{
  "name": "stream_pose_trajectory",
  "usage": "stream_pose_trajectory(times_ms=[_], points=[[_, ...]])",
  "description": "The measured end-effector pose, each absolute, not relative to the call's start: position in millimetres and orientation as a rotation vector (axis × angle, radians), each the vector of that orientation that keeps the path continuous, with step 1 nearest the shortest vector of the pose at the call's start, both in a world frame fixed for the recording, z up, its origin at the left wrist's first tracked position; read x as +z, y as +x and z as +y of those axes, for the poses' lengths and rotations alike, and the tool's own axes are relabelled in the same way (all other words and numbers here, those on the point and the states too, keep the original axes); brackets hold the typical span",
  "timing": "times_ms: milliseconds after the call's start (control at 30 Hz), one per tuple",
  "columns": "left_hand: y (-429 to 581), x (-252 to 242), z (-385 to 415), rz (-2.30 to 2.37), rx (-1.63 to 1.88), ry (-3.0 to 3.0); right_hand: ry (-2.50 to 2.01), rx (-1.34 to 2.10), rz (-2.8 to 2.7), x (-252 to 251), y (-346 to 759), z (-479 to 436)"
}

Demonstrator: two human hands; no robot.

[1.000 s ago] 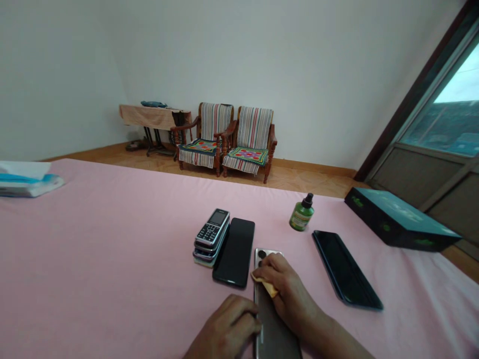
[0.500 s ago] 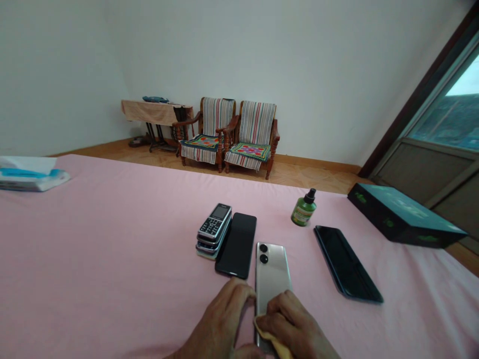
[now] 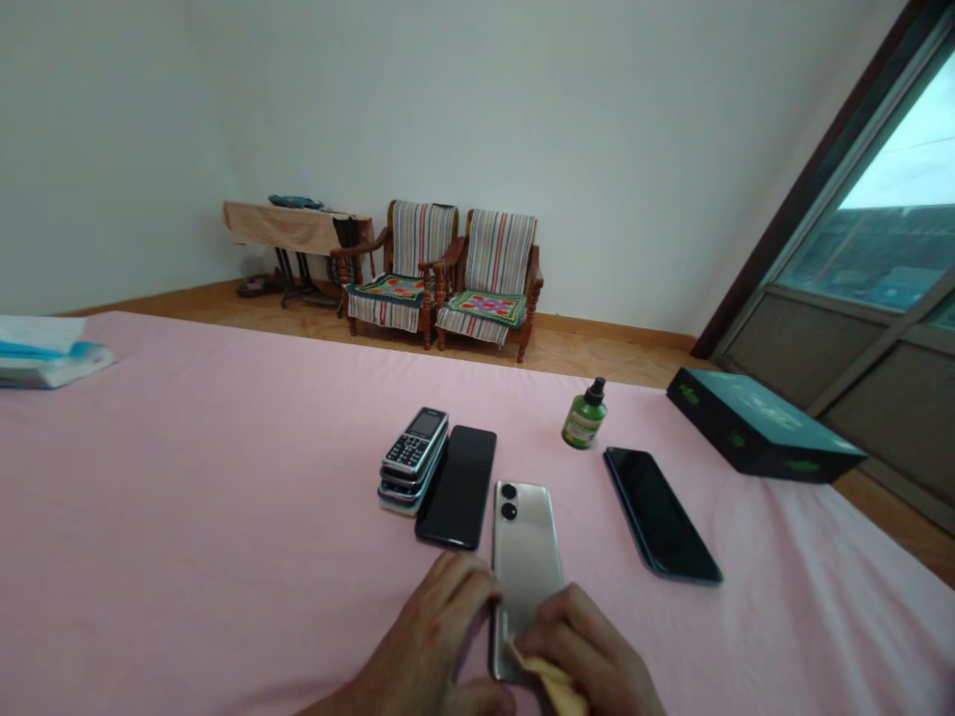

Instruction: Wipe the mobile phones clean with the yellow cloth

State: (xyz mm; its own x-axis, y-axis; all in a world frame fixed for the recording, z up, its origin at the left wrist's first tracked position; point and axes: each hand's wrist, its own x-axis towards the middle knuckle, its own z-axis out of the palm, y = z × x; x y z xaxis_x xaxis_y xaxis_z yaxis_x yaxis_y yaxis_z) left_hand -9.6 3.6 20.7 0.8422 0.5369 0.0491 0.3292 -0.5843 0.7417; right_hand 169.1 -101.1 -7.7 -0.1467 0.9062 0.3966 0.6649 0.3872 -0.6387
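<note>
Cloth point(image 3: 548, 678) of a pale yellow is pinched by the right hand point(image 3: 580, 648) and pressed against the lower end of a champagne smartphone point(image 3: 526, 557), which lies back upward on a pink sheet point(image 3: 224, 517). The phone's left long edge is clasped by the fingers of the left hand point(image 3: 425, 631), so neither hand is released. Slippage is judged the main risk: the sheet is soft, and firm rubbing could shift the phone or skid it into the black smartphone point(image 3: 457, 487) just beside it, scratching both. Smears could be left on the two camera lenses point(image 3: 508, 501) if they are touched by bare fingers. Beyond, a stack of keypad phones point(image 3: 413, 459) is seen (at least three, though the lower edges are hard to count), which could topple if knocked. Another black smartphone point(image 3: 661, 515) brings the slab phones to three. One green bottle point(image 3: 584, 422) could tip on the soft surface. One dark box point(image 3: 761, 428), one tissue pack point(image 3: 45, 353) and two striped armchairs point(image 3: 422, 239) are set further off.
</note>
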Motion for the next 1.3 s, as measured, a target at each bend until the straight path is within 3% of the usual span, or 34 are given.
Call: stream_pose_trajectory(times_ms=[367, 900, 1300], points=[[-8.5, 18.8, 6.3, 0.591, 0.379, 2.302, -1.756, 0.139, -1.553, 2.9, 202.6, 2.2], [-7.2, 7.8, 9.0, 0.532, 0.426, 2.310, -1.666, 0.256, -1.653, 8.4, 185.2, -30.5], [-8.8, 10.7, 8.5, 0.500, 0.441, 2.342, -1.731, 0.164, -1.567, 0.1, 195.8, 12.6]])
